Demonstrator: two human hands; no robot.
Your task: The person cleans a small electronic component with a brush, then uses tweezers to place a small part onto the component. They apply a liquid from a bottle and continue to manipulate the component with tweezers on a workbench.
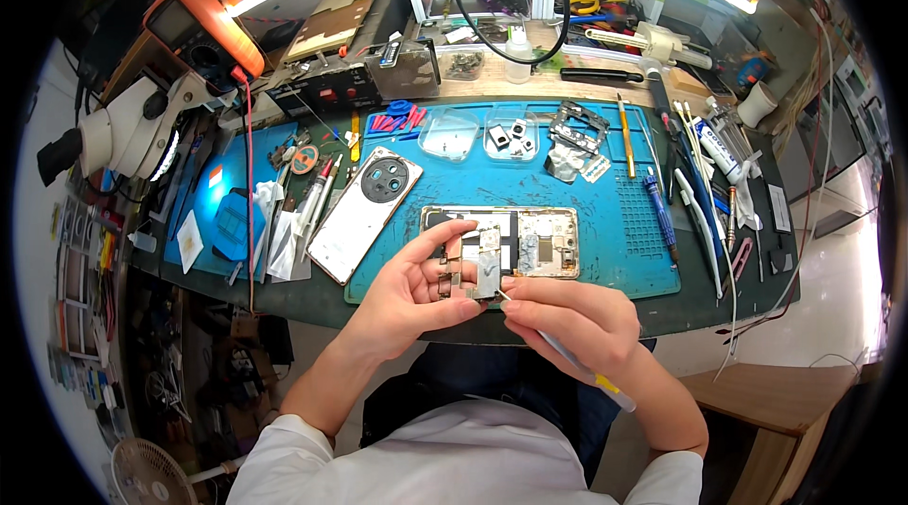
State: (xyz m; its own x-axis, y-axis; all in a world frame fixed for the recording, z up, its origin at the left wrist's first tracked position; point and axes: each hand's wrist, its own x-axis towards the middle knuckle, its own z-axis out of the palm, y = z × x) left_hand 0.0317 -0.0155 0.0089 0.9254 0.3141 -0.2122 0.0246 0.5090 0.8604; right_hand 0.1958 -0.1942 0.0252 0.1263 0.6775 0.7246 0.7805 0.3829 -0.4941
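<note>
My left hand (415, 292) grips a phone circuit board (487, 263) with metal shields by its edges, held upright above the opened phone housing (547, 243) lying on the blue mat (596, 202). My right hand (572, 321) holds a thin pen-like tool (605, 388) with a pale, translucent handle and a yellow part; its metal tip touches or nearly touches the lower right edge of the board. A detached phone back cover (366, 217) with a round camera ring lies to the left of the housing, tilted at an angle.
Parts boxes (449, 139), a black frame (584, 119) and several screwdrivers (659, 212) surround the work. A microscope (123, 131) and an orange multimeter (213, 32) stand left, beside a hanging red cable (249, 174). Tweezers (695, 226) lie right; a power supply (355, 79) stands at the back.
</note>
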